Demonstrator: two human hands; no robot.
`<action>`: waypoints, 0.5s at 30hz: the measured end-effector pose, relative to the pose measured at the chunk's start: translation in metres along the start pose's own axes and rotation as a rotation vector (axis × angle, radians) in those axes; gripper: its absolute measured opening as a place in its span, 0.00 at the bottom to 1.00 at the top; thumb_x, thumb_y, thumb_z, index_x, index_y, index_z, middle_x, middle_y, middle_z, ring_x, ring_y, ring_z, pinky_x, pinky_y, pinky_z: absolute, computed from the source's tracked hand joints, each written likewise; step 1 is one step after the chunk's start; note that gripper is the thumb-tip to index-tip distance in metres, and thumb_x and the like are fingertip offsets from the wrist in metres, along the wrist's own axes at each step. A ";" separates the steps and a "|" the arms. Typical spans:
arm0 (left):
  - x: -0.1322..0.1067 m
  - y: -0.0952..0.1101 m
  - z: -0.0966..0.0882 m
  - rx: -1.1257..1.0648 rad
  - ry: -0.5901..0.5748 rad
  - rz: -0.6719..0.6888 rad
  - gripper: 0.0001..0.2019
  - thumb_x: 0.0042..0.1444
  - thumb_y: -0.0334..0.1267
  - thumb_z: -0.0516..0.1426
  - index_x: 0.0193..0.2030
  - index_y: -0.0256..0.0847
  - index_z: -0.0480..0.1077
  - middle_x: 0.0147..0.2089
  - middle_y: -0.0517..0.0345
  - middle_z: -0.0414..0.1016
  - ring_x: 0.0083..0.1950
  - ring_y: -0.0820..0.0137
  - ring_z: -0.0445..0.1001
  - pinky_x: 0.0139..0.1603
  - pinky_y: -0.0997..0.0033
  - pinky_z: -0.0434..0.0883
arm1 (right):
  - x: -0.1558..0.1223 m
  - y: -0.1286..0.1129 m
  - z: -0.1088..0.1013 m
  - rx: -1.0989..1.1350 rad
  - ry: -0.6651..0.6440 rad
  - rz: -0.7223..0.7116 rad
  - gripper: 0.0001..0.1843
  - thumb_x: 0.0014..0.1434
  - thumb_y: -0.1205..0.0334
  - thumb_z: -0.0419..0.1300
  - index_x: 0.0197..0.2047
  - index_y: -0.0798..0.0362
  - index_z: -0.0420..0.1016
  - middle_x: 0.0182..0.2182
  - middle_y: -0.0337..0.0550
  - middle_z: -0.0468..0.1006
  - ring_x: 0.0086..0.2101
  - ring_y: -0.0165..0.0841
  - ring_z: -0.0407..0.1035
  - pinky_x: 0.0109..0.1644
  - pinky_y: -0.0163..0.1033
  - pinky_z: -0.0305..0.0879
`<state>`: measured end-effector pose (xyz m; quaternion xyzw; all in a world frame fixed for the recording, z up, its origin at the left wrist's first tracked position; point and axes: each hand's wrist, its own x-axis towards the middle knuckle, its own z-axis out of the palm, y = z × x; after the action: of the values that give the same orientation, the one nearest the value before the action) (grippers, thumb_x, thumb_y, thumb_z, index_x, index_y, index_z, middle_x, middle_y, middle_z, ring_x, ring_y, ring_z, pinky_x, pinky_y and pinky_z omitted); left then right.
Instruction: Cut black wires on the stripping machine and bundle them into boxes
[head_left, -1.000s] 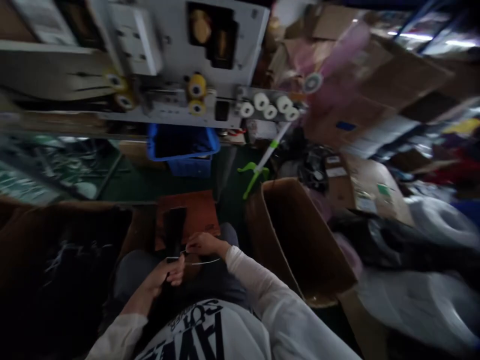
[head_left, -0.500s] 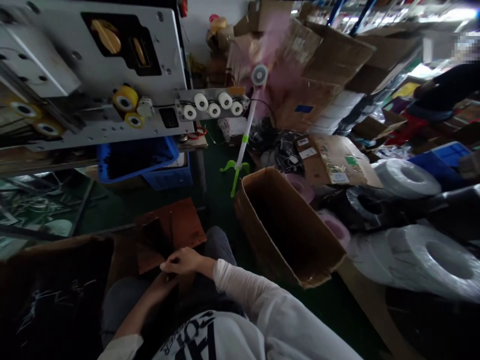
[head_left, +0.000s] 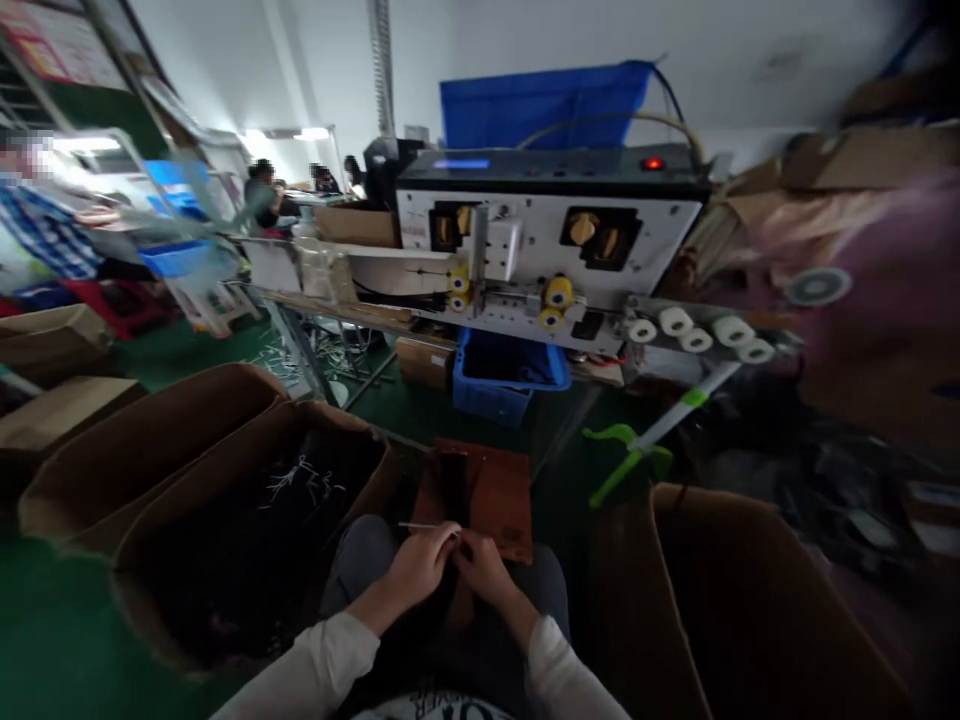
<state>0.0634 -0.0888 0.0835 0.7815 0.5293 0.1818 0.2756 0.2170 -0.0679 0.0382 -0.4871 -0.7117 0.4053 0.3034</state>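
Note:
My left hand (head_left: pixel 421 562) and my right hand (head_left: pixel 484 566) meet over my lap, fingers curled together in a pinch. A thin pale tie or wire (head_left: pixel 420 526) sticks out leftward from my left fingers. Between the hands a dark bundle (head_left: pixel 448 590) hangs down, too dim to name. Just beyond the hands lies a brown board (head_left: pixel 491 495) on my knees.
Open cardboard boxes stand to the left (head_left: pixel 247 500) and right (head_left: pixel 750 600). Ahead, a white machine (head_left: pixel 547 260) with yellow and white rollers sits on a bench above a blue bin (head_left: pixel 506 375). A green-and-white stand (head_left: pixel 637 450) leans nearby. People work at the far left.
The view has swung up and left, bringing the whole machine and the far room into sight. My hands have come close together at the middle of my lap.

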 end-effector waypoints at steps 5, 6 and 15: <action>-0.018 -0.011 0.016 -0.224 0.133 0.004 0.22 0.58 0.30 0.47 0.60 0.46 0.60 0.49 0.53 0.75 0.47 0.68 0.73 0.50 0.69 0.68 | 0.001 0.002 -0.003 0.083 -0.033 0.052 0.09 0.54 0.60 0.54 0.27 0.55 0.70 0.25 0.40 0.74 0.29 0.32 0.68 0.34 0.34 0.60; -0.019 -0.012 0.017 -0.207 0.143 -0.037 0.18 0.57 0.31 0.48 0.54 0.44 0.66 0.45 0.53 0.75 0.46 0.66 0.73 0.49 0.68 0.68 | 0.001 0.002 -0.004 0.097 -0.050 0.060 0.10 0.54 0.58 0.54 0.27 0.55 0.69 0.24 0.40 0.73 0.29 0.32 0.67 0.34 0.34 0.61; 0.003 -0.036 0.018 -0.273 -0.041 -0.096 0.07 0.51 0.32 0.53 0.36 0.39 0.71 0.36 0.57 0.74 0.37 0.71 0.69 0.39 0.74 0.66 | 0.000 0.003 -0.011 0.095 -0.167 0.124 0.13 0.53 0.50 0.56 0.28 0.51 0.71 0.24 0.40 0.73 0.28 0.35 0.69 0.34 0.37 0.64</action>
<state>0.0485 -0.0803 0.0474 0.7142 0.5307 0.2226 0.3984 0.2276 -0.0643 0.0410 -0.4799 -0.6830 0.4956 0.2402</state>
